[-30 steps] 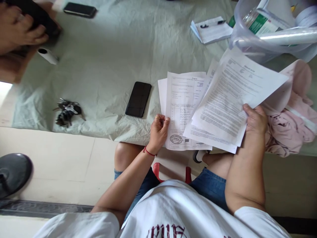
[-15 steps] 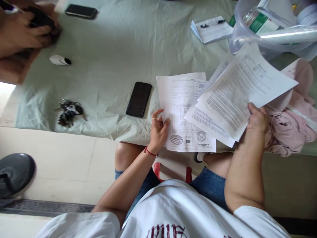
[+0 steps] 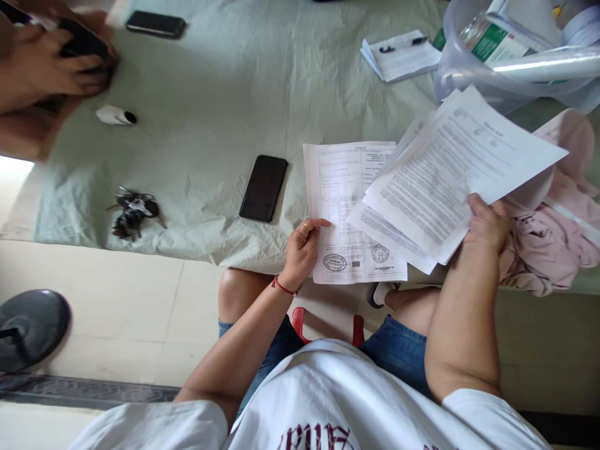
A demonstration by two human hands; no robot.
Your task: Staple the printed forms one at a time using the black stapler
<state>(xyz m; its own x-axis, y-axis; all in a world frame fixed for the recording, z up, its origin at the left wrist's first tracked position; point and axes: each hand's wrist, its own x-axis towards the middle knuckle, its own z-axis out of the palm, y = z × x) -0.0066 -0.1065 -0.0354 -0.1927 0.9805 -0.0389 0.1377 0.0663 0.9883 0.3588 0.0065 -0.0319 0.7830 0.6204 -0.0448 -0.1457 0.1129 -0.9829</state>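
Observation:
My left hand (image 3: 304, 249) is closed at the left edge of a stamped sheet (image 3: 342, 219), with one finger lying over the print. Two stamps, one oval and one round, show near the sheet's lower edge. My right hand (image 3: 487, 222) grips a fanned stack of printed sheets (image 3: 431, 181) by its lower right side, thumb on top. This stack overlaps the right part of the stamped sheet. Left of the papers, a black phone (image 3: 264, 188) lies on the cloth-covered table (image 3: 225, 112).
Keys (image 3: 135, 212), a small white object (image 3: 115, 115) and another phone (image 3: 156, 24) lie to the left. Another person's hand (image 3: 65, 65) holds something dark. At right are a notepad with a pen (image 3: 398, 59), a plastic tub (image 3: 450, 69) and pink cloth (image 3: 548, 250).
My left forefinger has come down over the stamped sheet after being lifted off its edge. The stamped sheet's upper left corner has shifted slightly right. My right hand still holds the stack.

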